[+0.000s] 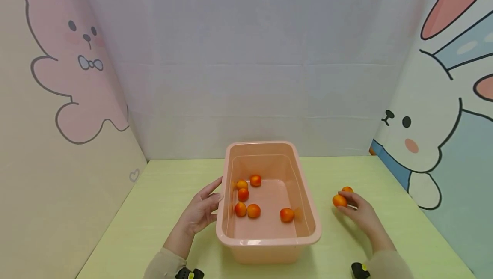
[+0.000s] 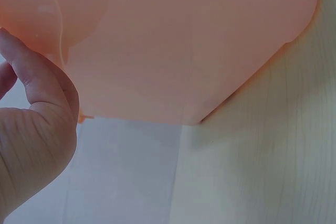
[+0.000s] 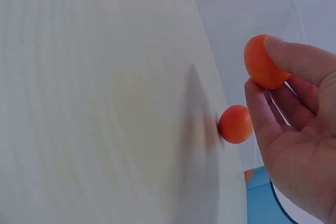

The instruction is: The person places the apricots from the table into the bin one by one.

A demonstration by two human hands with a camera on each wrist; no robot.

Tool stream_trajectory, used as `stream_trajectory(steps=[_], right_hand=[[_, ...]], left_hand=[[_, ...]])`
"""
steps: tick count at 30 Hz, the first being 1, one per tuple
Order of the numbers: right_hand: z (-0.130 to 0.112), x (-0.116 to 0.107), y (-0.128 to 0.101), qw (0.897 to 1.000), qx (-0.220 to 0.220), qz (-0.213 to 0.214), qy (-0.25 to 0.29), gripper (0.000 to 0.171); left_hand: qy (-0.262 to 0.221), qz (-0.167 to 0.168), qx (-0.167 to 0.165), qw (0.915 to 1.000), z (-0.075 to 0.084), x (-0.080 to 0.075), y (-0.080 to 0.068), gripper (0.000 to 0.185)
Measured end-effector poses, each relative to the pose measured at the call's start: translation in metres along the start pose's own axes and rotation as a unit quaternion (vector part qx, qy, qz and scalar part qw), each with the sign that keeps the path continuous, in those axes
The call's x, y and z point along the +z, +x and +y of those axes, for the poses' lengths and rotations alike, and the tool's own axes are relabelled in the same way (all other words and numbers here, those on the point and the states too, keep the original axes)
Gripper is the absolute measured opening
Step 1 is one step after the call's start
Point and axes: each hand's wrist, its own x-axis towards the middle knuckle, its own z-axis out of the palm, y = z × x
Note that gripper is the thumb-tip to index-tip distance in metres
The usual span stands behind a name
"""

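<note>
A peach-colored plastic tub [image 1: 269,241] stands on the table with several orange-red cherry tomatoes [image 1: 253,211] on its bottom. At its left side, my left hand [image 1: 200,208] rests against the outer wall just below the rim, fingers loosely extended. In the left wrist view, the thumb of that left hand [image 2: 39,108] lies by the tub's wall [image 2: 157,51]. To the right of the tub, my right hand [image 1: 360,212] pinches a cherry tomato [image 3: 264,62] between thumb and fingertips, above the table. Another cherry tomato [image 3: 235,124] sits on the table just behind that hand.
The pale green-yellow table [image 1: 173,185] meets a white sheet backdrop [image 1: 262,65] behind the tub. Side panels with a pink cartoon bear [image 1: 84,86] on the left and a white rabbit [image 1: 427,138] on the right flank the table.
</note>
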Motion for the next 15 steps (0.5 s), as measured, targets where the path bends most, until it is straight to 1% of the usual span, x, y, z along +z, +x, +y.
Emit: stream_trajectory(steps=[3,6,11,15], right_hand=[[-0.015,-0.004,0.003,1.0,-0.018,0.009,0.005,0.051],[-0.033,-0.008,0.008,0.999,-0.022,0.003,0.025,0.053],[-0.057,-0.014,0.019,0.998,-0.026,-0.006,0.049,0.055],[-0.079,-0.02,0.025,0.998,-0.032,-0.01,0.056,0.058]], left_hand=[[0.0,-0.003,0.001,1.0,0.0,0.0,0.0,0.066],[0.0,-0.006,0.001,1.0,0.0,0.0,0.0,0.066],[-0.001,-0.004,0.001,1.0,0.0,0.0,0.0,0.065],[-0.002,-0.006,0.002,1.0,0.0,0.0,0.0,0.065]])
